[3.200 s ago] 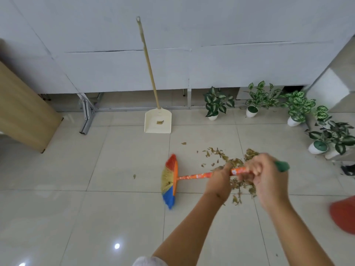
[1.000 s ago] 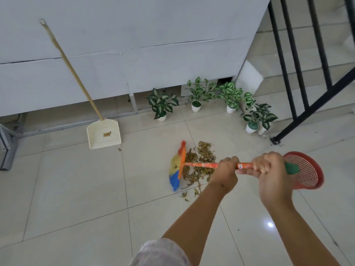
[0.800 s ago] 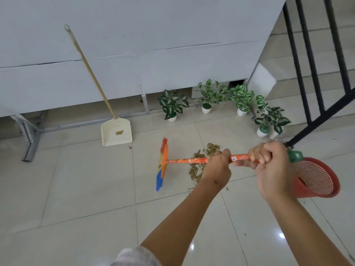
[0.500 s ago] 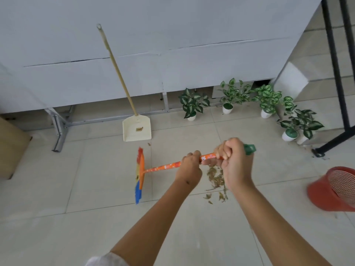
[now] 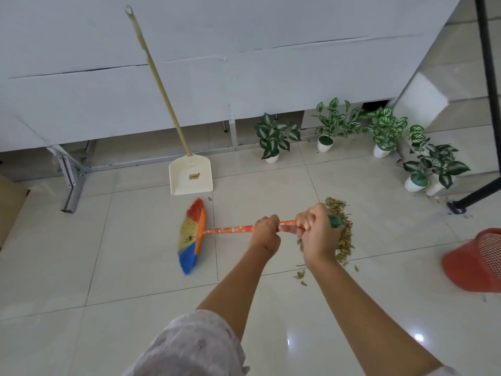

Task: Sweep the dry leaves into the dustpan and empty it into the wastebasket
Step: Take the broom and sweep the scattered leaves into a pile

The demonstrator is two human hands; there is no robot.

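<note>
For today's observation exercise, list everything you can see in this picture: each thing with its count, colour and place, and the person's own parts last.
Short-handled broom with rainbow bristles: one, orange handle, on the floor just in front of the dustpan.
Long-handled plastic dustpan: one, cream, leaning on the wall.
Pile of dry leaves: one, brown, on the tiles behind the right hand.
Mesh wastebasket: one, red, right edge.
Potted leafy plants: at least five, green in white pots, along the wall and right corner.
Metal railing: black, upper right.
Wooden board: tan, left edge.
Left hand: grip on the handle's middle.
Right hand: grip near the green end.
</note>
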